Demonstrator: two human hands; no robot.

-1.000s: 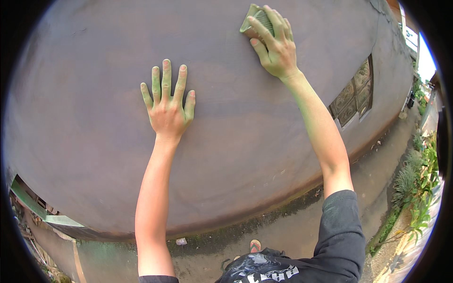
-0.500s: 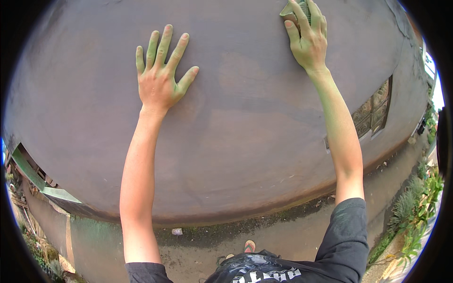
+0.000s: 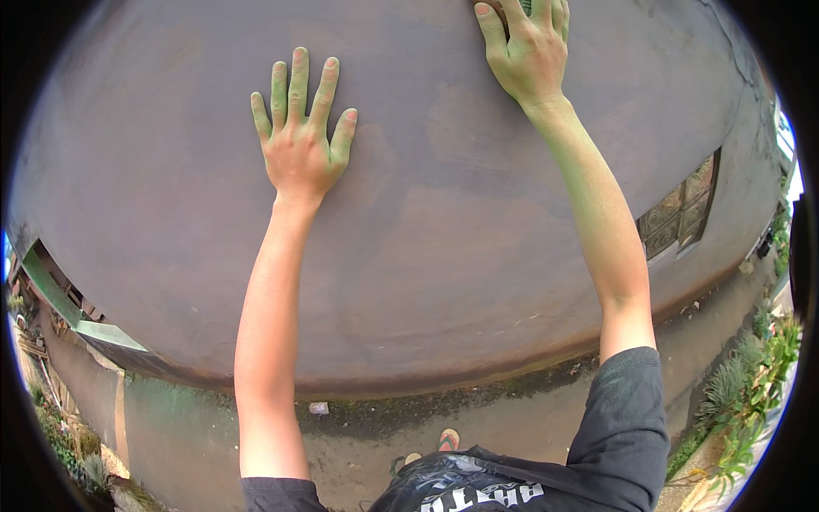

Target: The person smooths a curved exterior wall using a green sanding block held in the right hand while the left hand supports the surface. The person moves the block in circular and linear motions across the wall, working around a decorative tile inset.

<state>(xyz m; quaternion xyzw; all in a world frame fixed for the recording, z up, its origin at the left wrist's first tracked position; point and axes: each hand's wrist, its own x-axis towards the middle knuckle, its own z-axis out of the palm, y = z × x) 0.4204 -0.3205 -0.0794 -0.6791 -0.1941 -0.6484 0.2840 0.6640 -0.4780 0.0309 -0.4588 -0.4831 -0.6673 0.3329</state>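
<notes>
My left hand [image 3: 300, 145] lies flat on the grey-brown wall [image 3: 409, 239], fingers spread and nothing in it. Up at the top edge, my right hand [image 3: 533, 58] presses a ridged, greenish folded piece [image 3: 526, 7] against the same wall, fingers bent over it. Most of that piece is cut off by the picture's edge or covered by the fingers, and its exact kind does not show. Green dust coats the fingers of both hands and my right forearm.
A patterned window [image 3: 682, 209] is set in the wall at the right. A green-edged opening [image 3: 55, 282] is at the lower left. Below runs a paved path [image 3: 512, 427] with a small pale scrap [image 3: 319, 408] by the wall's foot. Plants [image 3: 734, 401] line the right side.
My right hand has slid left and slightly up along the wall with the folded piece. My left hand stays flat on the wall, shifted slightly right in the picture, its fingers turned a little.
</notes>
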